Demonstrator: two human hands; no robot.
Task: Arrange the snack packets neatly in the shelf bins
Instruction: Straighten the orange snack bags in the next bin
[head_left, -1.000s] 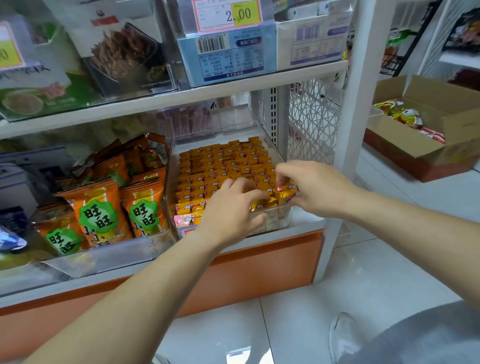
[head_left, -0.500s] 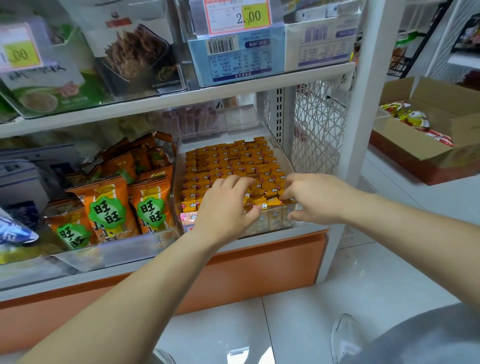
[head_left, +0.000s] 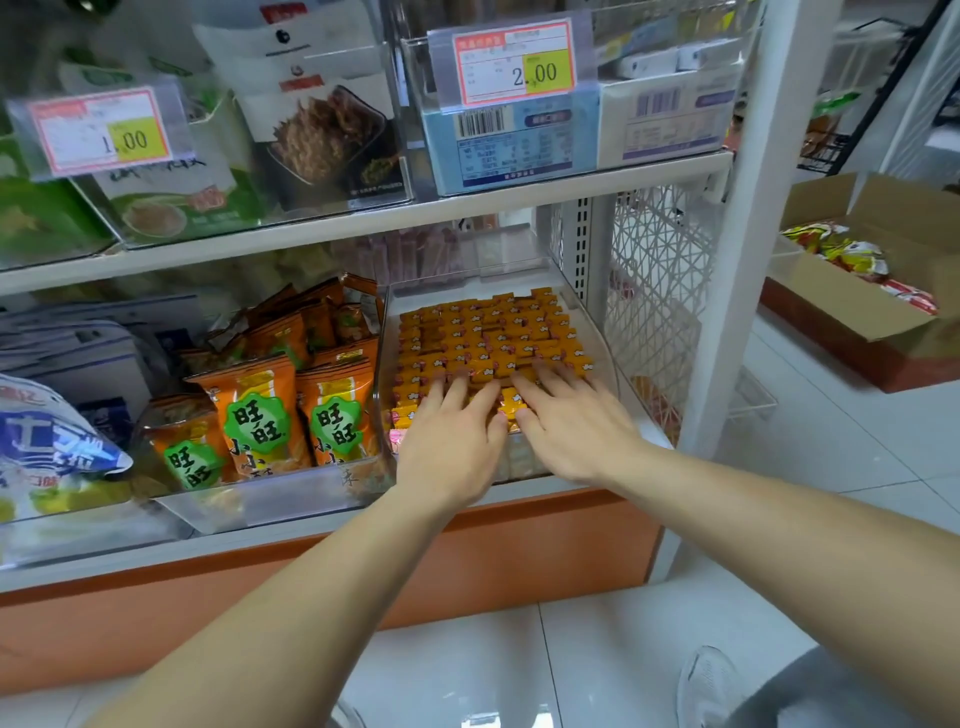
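A clear plastic bin (head_left: 587, 317) on the lowest shelf holds several rows of small yellow-orange snack packets (head_left: 488, 332). My left hand (head_left: 452, 436) lies flat on the front rows, fingers straight and spread. Beside it, my right hand (head_left: 571, 421) also presses flat on the front packets, fingers straight. The two hands almost touch at the bin's front middle. Neither hand grips a packet. The front rows are partly hidden under both palms.
Left of it, another clear bin (head_left: 249, 499) holds larger orange bags with green labels (head_left: 260, 415). The upper shelf (head_left: 363, 218) carries boxes and price tags. An open cardboard box (head_left: 878, 291) of packets sits on the floor at right. A white mesh panel (head_left: 654, 291) closes the shelf's right side.
Both hands have flattened: the right let go of the packets it pinched at the bin's front right and moved left, and the left hand's fingers straightened onto the front rows. The camera moved closer.
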